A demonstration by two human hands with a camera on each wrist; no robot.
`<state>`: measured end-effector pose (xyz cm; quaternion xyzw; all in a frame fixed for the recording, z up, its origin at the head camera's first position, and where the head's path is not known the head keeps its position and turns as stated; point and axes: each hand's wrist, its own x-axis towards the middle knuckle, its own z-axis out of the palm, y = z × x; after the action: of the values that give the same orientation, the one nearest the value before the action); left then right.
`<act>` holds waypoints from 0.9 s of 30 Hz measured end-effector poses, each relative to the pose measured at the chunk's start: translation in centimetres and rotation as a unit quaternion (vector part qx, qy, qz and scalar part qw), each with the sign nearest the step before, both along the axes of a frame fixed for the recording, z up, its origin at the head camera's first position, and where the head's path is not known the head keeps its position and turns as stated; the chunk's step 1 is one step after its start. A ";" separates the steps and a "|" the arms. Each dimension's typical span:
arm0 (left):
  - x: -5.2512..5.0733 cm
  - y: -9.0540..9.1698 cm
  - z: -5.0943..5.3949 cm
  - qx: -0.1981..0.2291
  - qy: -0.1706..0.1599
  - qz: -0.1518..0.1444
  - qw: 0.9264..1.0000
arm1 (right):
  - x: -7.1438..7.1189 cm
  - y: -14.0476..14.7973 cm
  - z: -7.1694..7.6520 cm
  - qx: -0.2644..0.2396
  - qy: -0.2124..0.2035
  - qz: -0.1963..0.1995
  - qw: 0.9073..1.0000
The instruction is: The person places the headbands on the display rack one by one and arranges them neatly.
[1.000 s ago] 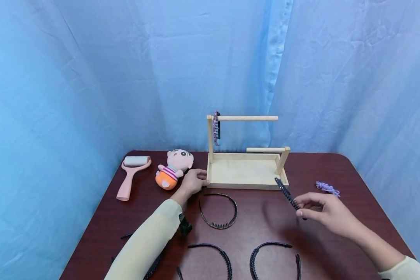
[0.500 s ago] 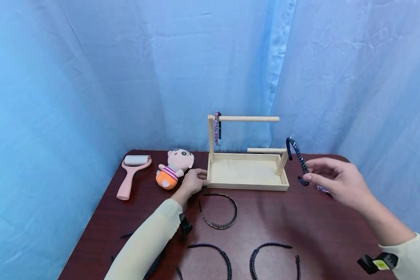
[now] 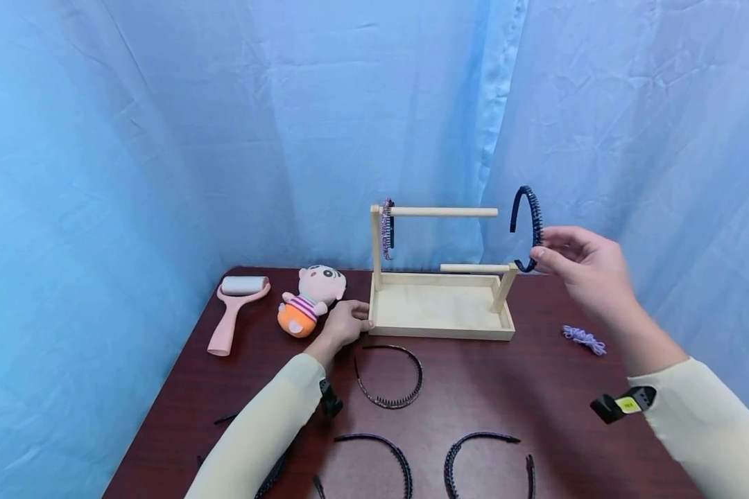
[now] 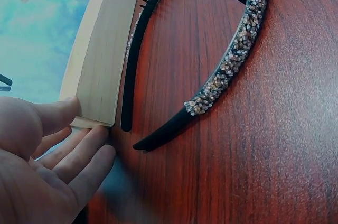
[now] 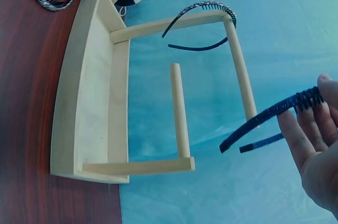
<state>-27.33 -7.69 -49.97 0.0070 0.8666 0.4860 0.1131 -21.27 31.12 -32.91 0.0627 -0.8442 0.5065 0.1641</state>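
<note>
Our left hand, fingers fairly straight and a little spread, touches the left end of the wooden stand. Just right of the upper bar, our nearer right hand pinches a dark headband, roughly upright, opening leftward. The head view shows a gap between them; the right wrist view, where they overlap, doesn't.

Head: above, facing wooden rack | left wrist: close, rack's left end | right wrist: rack's right, facing left | shared: rack
</note>
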 end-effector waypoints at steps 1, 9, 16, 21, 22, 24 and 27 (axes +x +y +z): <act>0.0 0.0 0.0 0.002 0.000 0.000 1.000 | -0.4 -0.2 0.0 -0.013 -0.002 0.004 1.000; 0.0 0.0 0.0 0.007 0.000 0.000 1.000 | -2.9 -1.8 -1.0 -0.066 -0.010 0.027 0.997; -0.2 -0.1 -0.2 0.005 -0.001 -0.001 1.000 | -3.8 -3.4 -1.5 -0.124 -0.005 0.068 0.990; -0.3 -0.1 -0.1 0.003 -0.003 -0.001 1.000 | -4.2 -4.7 -1.3 -0.124 -0.014 0.074 0.989; -0.3 0.0 -0.1 0.003 -0.004 0.000 1.000 | -4.4 -5.0 -1.3 -0.115 -0.017 0.070 0.991; -0.3 0.0 -0.1 0.006 -0.004 0.001 1.000 | -4.7 -5.6 -1.3 -0.108 -0.023 0.071 0.991; -0.2 0.0 -0.2 0.007 -0.002 0.002 1.000 | -5.3 -6.4 -1.5 -0.092 -0.031 0.074 0.993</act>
<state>-27.58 -7.71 -50.15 0.0051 0.8631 0.4920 0.1142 -26.61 24.71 -34.39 0.0937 -0.7915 0.5946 0.1052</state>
